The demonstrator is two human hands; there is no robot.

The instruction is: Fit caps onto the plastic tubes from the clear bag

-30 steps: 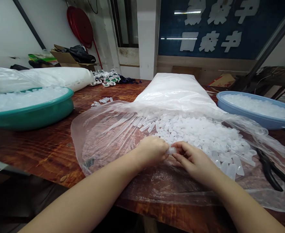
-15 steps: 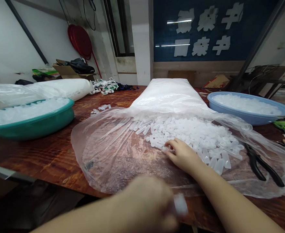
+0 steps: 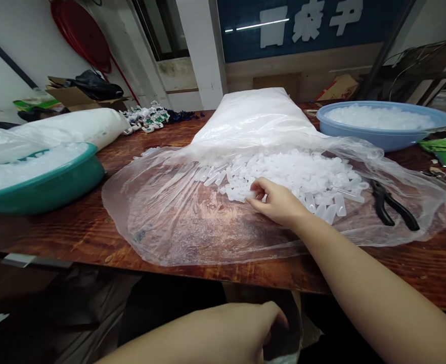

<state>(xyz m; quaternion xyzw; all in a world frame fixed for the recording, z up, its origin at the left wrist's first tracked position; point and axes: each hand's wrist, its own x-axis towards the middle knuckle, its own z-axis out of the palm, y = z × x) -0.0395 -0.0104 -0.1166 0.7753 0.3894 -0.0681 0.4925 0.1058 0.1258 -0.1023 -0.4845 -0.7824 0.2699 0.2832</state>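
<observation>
At the near edge of a pile of small translucent white plastic pieces (image 3: 283,172), my right hand (image 3: 278,202) has thumb and fingers closed on one piece. The pile lies on a clear plastic bag (image 3: 177,227) spread over the table; the bag's full part (image 3: 257,116) lies behind it. Below the table's front edge hangs my left hand (image 3: 246,323), thumb apart from the fingers, nothing visible between them. Its fingertips are partly hidden. Under it is a dark opening with something whitish at the bottom of the frame. Black-handled pliers (image 3: 392,205) lie on the bag at right.
A green basin (image 3: 56,182) at left and a blue basin (image 3: 382,134) at right both hold white pieces. Behind the green one lies a long plastic-wrapped bundle (image 3: 67,126). A heap of white and green parts (image 3: 147,119) sits farther back on the wooden table (image 3: 75,237).
My left hand has dropped below the table edge, and the white piece it carried no longer shows. My right hand's fingers have closed at the pile. The view has tipped downward.
</observation>
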